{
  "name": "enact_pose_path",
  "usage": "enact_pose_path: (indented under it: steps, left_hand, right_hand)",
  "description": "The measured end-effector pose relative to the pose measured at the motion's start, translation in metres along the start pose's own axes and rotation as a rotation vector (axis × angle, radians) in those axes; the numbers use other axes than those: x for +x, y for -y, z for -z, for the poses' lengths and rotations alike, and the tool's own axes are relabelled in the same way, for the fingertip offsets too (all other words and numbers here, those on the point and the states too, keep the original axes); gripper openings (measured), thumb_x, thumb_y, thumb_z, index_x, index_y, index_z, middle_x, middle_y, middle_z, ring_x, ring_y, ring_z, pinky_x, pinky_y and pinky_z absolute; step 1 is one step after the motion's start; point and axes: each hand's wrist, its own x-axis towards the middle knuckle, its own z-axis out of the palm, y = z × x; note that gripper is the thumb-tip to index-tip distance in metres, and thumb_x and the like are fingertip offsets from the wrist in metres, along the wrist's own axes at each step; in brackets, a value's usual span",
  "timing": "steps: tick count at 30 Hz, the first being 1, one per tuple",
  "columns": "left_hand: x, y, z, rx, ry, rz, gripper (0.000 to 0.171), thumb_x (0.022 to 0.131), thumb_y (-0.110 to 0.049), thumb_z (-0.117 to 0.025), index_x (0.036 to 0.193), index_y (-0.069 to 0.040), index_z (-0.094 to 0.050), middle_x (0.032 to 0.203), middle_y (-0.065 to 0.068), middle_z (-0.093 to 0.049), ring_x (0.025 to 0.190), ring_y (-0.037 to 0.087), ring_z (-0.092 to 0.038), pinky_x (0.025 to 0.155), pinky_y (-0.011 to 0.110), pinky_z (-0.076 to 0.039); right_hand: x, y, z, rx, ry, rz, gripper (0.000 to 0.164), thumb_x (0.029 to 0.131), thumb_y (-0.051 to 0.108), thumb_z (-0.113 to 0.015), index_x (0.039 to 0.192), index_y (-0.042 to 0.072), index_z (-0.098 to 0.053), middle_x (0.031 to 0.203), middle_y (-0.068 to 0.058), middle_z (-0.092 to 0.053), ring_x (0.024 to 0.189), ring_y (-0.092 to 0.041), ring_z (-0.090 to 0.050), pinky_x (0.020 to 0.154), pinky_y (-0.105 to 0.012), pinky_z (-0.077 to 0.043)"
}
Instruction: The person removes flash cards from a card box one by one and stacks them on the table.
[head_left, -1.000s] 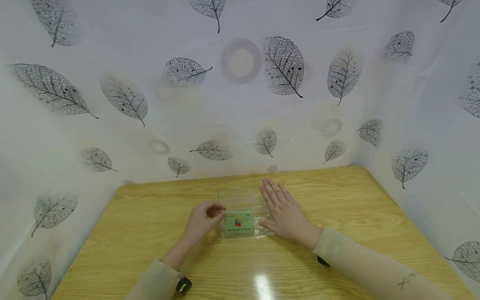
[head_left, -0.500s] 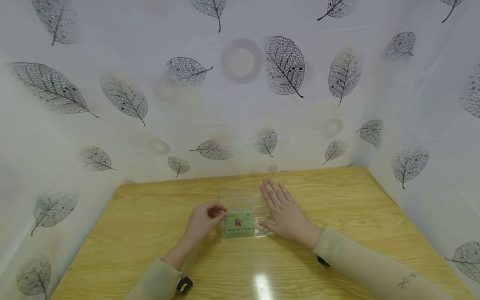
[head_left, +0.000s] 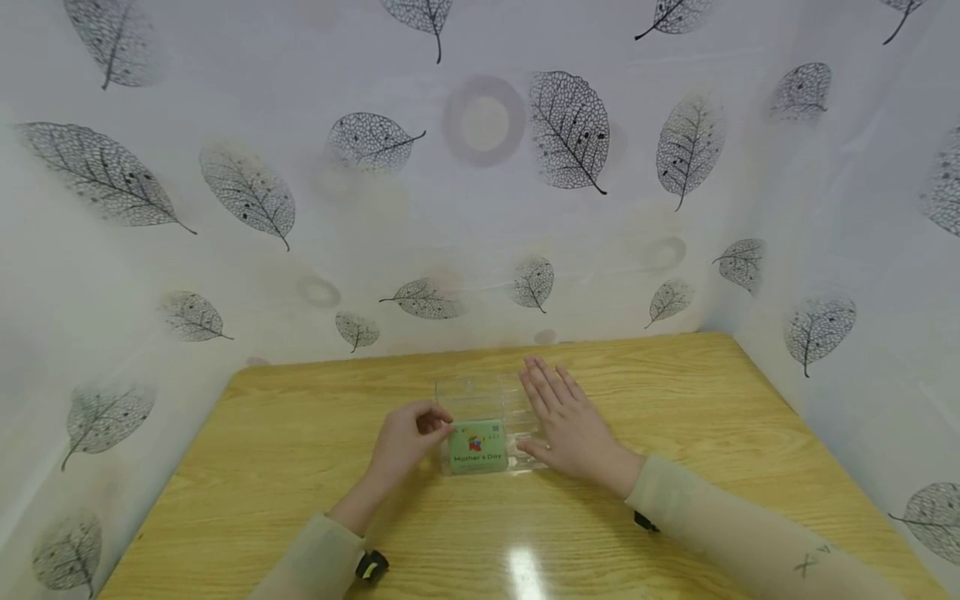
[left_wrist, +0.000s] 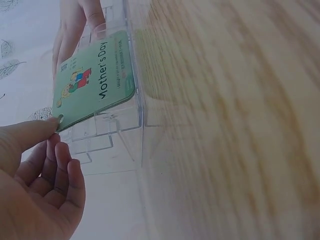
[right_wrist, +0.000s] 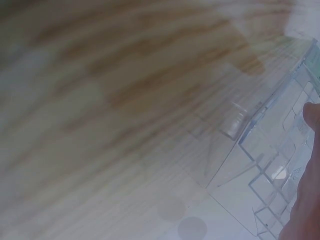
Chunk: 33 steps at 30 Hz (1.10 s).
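Note:
A thin stack of green "Mother's Day" cards (head_left: 477,448), with a punched hole in one corner, lies across the left part of a clear plastic compartment box (head_left: 467,406). My left hand (head_left: 403,438) pinches the stack's corner by the hole between thumb and fingers; its other fingers are curled, as the left wrist view shows. Spread flat over the right part of the box, my right hand (head_left: 574,428) has its fingers straight and its thumb near the cards' right edge. In the right wrist view, only part of that hand (right_wrist: 307,190) appears beside the box's dividers (right_wrist: 262,172).
A glossy wood-grain table (head_left: 300,450) carries the box. White cloth (head_left: 420,217) printed with leaves rises behind the table and along both sides. Dark bands (head_left: 371,567) sit at the wrists.

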Motion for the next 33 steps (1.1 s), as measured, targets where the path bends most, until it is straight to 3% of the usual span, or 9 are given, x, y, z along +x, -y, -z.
enact_pose_path:
  steps: [4,17,33]
  left_hand:
    - [0.0011,0.0001,0.0002,0.011,0.004,0.026,0.009,0.088,-0.003,-0.083,0.09,-0.009,-0.077,0.082,0.001,-0.07,0.076,0.009,-0.059,0.068,0.017,-0.051]
    - [0.0008,-0.0005,0.0022,-0.002,-0.014,0.024,0.007,0.09,-0.004,-0.082,0.094,-0.01,-0.08,0.088,0.002,-0.076,0.08,0.009,-0.063,0.073,0.018,-0.054]
    - [0.0018,0.0009,0.0046,0.008,-0.078,-0.058,0.006,0.092,-0.006,-0.081,0.098,-0.006,-0.079,0.094,0.006,-0.078,0.086,0.015,-0.07,0.074,0.019,-0.058]
  right_hand:
    - [0.0005,-0.0004,0.0002,0.011,-0.003,0.002,0.108,0.099,0.072,-0.055,0.167,-0.003,-0.016,0.178,-0.022,-0.008,0.165,-0.038,-0.016,0.135,-0.054,-0.013]
    - [0.0007,-0.0002,-0.0007,-0.003,-0.007,0.003,0.109,0.098,0.072,-0.056,0.167,-0.002,-0.016,0.178,-0.022,-0.008,0.166,-0.037,-0.014,0.135,-0.053,-0.015]
    - [0.0007,0.0004,-0.001,-0.012,0.001,0.0,0.109,0.098,0.072,-0.055,0.167,-0.002,-0.016,0.178,-0.022,-0.008,0.166,-0.038,-0.014,0.135,-0.053,-0.015]
